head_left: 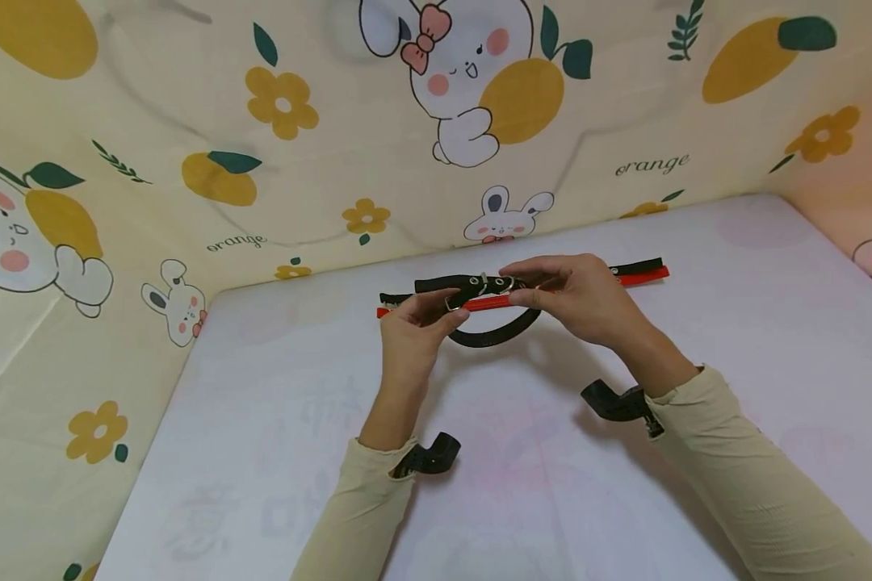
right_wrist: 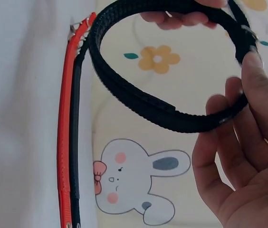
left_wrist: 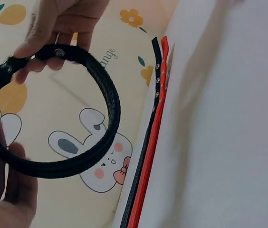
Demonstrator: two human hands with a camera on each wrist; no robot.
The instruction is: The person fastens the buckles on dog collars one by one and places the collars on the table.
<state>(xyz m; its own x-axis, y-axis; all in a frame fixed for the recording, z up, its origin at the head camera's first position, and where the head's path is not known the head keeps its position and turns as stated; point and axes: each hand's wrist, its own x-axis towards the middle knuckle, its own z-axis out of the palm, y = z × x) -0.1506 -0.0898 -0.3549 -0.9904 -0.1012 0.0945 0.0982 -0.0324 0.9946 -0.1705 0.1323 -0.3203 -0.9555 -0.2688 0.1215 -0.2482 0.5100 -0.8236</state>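
A black dog collar point(head_left: 494, 336), bent round into a loop, is held up between my two hands above the back of the table. My left hand point(head_left: 412, 343) pinches it near its metal buckle point(head_left: 453, 303). My right hand point(head_left: 589, 303) grips the other side, by the eyelets, thumb toward me. In the left wrist view the collar point(left_wrist: 111, 109) makes a wide ring with a ridged inner face. Whether the strap is fastened in the buckle I cannot tell, as fingers cover part of it.
Behind the hands, a flat red collar point(head_left: 645, 277) and a flat black collar point(head_left: 635, 266) lie side by side along the table's back edge. A patterned cloth point(head_left: 407, 177) rises behind the white tabletop point(head_left: 276, 420). Small black devices point(head_left: 436, 454) sit at both wrists.
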